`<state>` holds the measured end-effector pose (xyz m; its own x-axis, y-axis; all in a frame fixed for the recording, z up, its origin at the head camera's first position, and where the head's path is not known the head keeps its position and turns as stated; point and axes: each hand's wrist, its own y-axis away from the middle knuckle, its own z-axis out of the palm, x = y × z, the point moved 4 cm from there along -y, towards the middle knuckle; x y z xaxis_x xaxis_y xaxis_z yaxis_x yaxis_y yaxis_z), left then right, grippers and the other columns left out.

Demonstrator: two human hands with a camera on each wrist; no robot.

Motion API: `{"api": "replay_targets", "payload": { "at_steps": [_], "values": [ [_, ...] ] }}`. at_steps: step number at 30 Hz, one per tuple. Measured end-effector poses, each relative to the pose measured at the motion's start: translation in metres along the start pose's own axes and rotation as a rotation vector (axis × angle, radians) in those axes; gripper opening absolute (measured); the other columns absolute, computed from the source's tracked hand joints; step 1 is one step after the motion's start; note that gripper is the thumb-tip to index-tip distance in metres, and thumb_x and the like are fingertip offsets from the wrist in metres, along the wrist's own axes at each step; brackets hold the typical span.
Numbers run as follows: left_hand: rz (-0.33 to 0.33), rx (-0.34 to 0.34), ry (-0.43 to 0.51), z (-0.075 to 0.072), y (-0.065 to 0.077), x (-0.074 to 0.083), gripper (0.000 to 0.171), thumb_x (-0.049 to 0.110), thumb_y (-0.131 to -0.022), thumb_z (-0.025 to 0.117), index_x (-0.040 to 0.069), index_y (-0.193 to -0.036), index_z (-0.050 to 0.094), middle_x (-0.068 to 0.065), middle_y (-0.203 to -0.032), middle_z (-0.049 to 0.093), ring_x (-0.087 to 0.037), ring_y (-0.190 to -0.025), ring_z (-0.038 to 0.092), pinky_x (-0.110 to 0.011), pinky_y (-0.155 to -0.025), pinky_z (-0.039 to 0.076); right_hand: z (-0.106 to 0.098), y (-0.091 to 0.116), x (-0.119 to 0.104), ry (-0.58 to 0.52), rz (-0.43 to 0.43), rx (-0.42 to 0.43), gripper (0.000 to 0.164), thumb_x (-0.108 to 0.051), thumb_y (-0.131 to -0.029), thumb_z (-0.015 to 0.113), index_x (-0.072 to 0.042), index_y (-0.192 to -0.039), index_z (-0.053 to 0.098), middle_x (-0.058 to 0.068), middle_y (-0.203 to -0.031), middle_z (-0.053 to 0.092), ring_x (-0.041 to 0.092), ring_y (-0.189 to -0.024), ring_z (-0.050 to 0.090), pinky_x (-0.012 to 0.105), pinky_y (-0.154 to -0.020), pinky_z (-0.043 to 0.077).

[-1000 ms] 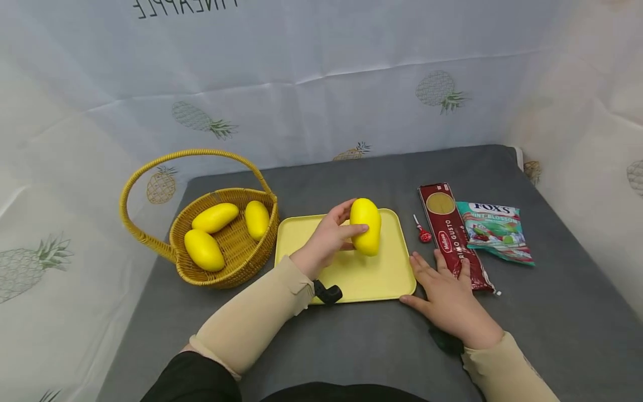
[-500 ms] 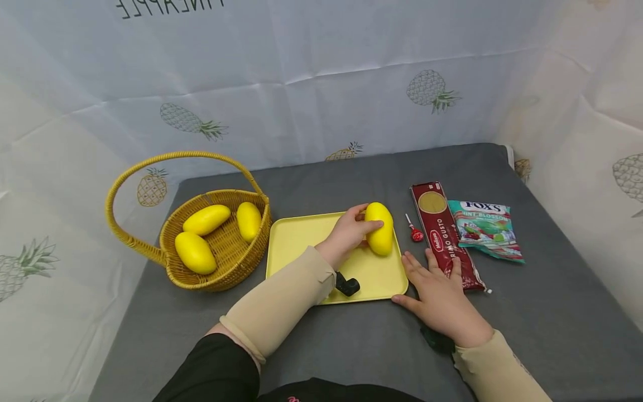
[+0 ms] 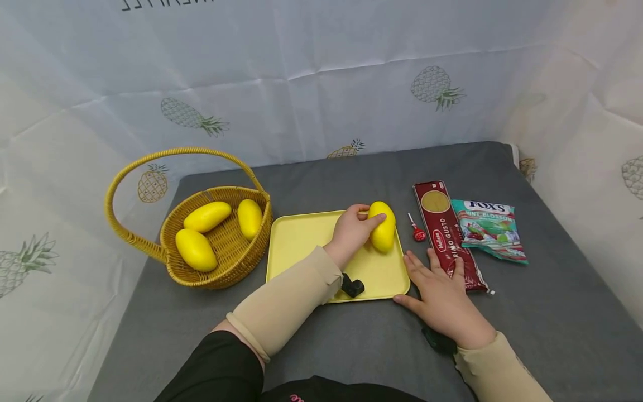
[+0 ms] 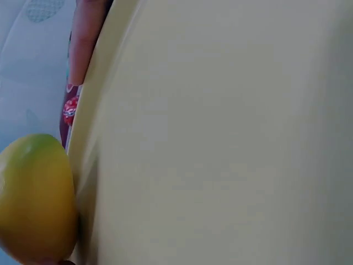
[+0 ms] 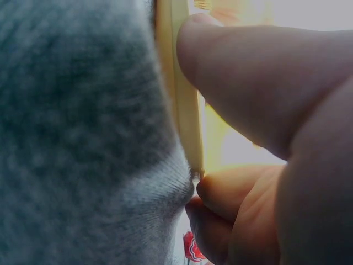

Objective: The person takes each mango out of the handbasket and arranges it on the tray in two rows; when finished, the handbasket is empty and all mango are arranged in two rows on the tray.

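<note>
My left hand (image 3: 350, 231) holds a yellow mango (image 3: 383, 234) at the right side of the pale yellow tray (image 3: 296, 240), thumb on top and fingertips at its far side. In the left wrist view, the mango (image 4: 36, 199) shows a greenish end and sits close to the tray's edge. My right hand (image 3: 444, 301) lies with fingers spread beside the tray's lower right corner, some fingertips over the lower end of a dark red spaghetti packet (image 3: 444, 229). Its thumb (image 5: 237, 72) is at the tray's rim in the right wrist view.
A wicker basket (image 3: 228, 257) with a tall handle stands left of the tray, holding three more mangoes (image 3: 196, 250). A red lollipop (image 3: 419, 233) lies between tray and packet. A teal candy bag (image 3: 492, 230) lies at the far right. Pineapple-print cloth (image 3: 301, 123) hangs behind.
My left hand has carried the mango rightward from above the tray's middle to its right side, turning it slightly and lowering it. The right hand stays in place.
</note>
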<state>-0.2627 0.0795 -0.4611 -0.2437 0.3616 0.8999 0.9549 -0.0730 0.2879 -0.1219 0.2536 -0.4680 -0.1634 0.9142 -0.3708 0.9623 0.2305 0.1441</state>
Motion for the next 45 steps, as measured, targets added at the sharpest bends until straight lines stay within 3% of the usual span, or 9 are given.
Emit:
{"api": "replay_targets", "payload": {
  "at_steps": [9, 14, 17, 20, 25, 30, 34, 39, 45],
  "values": [
    [-0.044, -0.017, 0.089, -0.008, 0.004, -0.003, 0.059, 0.039, -0.104, 0.080, 0.012, -0.152, 0.061, -0.011, -0.135, 0.069, -0.019, -0.096, 0.072, -0.032, -0.082, 0.066, 0.003, -0.004, -0.001, -0.004, -0.001, -0.013, 0.101, -0.059, -0.094, 0.081, -0.002, -0.168, 0.043, 0.020, -0.175, 0.041, 0.061, -0.164, 0.015, 0.091, -0.117, -0.014],
    [-0.076, -0.114, 0.032, -0.024, 0.004, -0.005, 0.067, 0.047, -0.107, 0.074, 0.017, -0.163, 0.052, -0.010, -0.149, 0.066, -0.022, -0.111, 0.074, -0.038, -0.090, 0.065, 0.005, -0.006, -0.005, -0.016, -0.016, -0.014, 0.101, -0.060, -0.094, 0.081, -0.001, -0.168, 0.044, 0.022, -0.174, 0.042, 0.063, -0.163, 0.016, 0.092, -0.116, -0.013],
    [-0.109, -0.269, 0.041, -0.043, 0.006, -0.006, 0.075, 0.051, -0.112, 0.063, 0.023, -0.175, 0.034, -0.010, -0.170, 0.050, -0.029, -0.134, 0.068, -0.046, -0.106, 0.061, 0.007, -0.006, -0.007, -0.021, -0.023, -0.017, 0.101, -0.060, -0.095, 0.080, -0.001, -0.168, 0.043, 0.022, -0.174, 0.042, 0.063, -0.163, 0.016, 0.092, -0.116, -0.013],
    [-0.154, -0.391, 0.126, -0.069, 0.012, -0.005, 0.074, 0.048, -0.116, 0.055, 0.027, -0.179, 0.023, -0.010, -0.179, 0.037, -0.035, -0.148, 0.059, -0.051, -0.118, 0.054, 0.008, -0.006, -0.008, -0.026, -0.027, -0.018, 0.101, -0.061, -0.095, 0.080, -0.001, -0.168, 0.043, 0.022, -0.174, 0.041, 0.063, -0.163, 0.017, 0.092, -0.116, -0.014],
    [-0.115, -0.451, 0.293, -0.115, 0.039, 0.005, 0.058, 0.038, -0.120, 0.050, 0.019, -0.173, 0.039, -0.013, -0.167, 0.054, -0.029, -0.138, 0.067, -0.045, -0.114, 0.057, 0.006, -0.004, -0.006, -0.031, -0.025, -0.017, 0.102, -0.061, -0.094, 0.080, -0.001, -0.168, 0.043, 0.022, -0.174, 0.041, 0.062, -0.163, 0.017, 0.090, -0.116, -0.017],
    [-0.029, -0.465, 0.517, -0.155, 0.065, 0.013, 0.055, 0.035, -0.121, 0.040, 0.009, -0.170, 0.041, -0.007, -0.140, 0.072, -0.016, -0.111, 0.075, -0.031, -0.097, 0.064, 0.005, -0.002, 0.001, -0.031, -0.024, -0.021, 0.104, -0.062, -0.094, 0.080, 0.001, -0.168, 0.041, 0.024, -0.175, 0.039, 0.062, -0.163, 0.016, 0.088, -0.115, -0.023],
    [0.021, -0.446, 0.637, -0.191, 0.073, 0.016, 0.057, 0.037, -0.122, 0.034, 0.006, -0.170, 0.036, 0.001, -0.126, 0.076, -0.014, -0.108, 0.076, -0.028, -0.091, 0.065, 0.002, -0.001, 0.004, -0.033, -0.014, -0.029, 0.107, -0.063, -0.094, 0.080, 0.002, -0.168, 0.040, 0.025, -0.175, 0.037, 0.062, -0.163, 0.015, 0.086, -0.114, -0.028],
    [0.024, -0.341, 0.754, -0.238, 0.075, 0.016, 0.048, 0.040, -0.121, 0.039, 0.011, -0.159, 0.048, -0.002, -0.122, 0.078, -0.017, -0.104, 0.077, -0.030, -0.088, 0.066, 0.001, -0.003, 0.005, -0.021, -0.001, -0.049, 0.109, -0.066, -0.093, 0.079, 0.002, -0.168, 0.039, 0.026, -0.175, 0.035, 0.063, -0.163, 0.013, 0.084, -0.113, -0.032],
    [-0.037, -0.191, 0.772, -0.281, 0.065, -0.005, 0.042, 0.040, -0.120, 0.045, 0.014, -0.151, 0.055, 0.001, -0.120, 0.078, -0.018, -0.106, 0.075, -0.029, -0.091, 0.064, 0.000, -0.002, 0.005, -0.023, -0.010, -0.064, 0.110, -0.068, -0.095, 0.076, 0.002, -0.170, 0.036, 0.027, -0.177, 0.031, 0.064, -0.163, 0.011, 0.083, -0.113, -0.033]
  ]
}}
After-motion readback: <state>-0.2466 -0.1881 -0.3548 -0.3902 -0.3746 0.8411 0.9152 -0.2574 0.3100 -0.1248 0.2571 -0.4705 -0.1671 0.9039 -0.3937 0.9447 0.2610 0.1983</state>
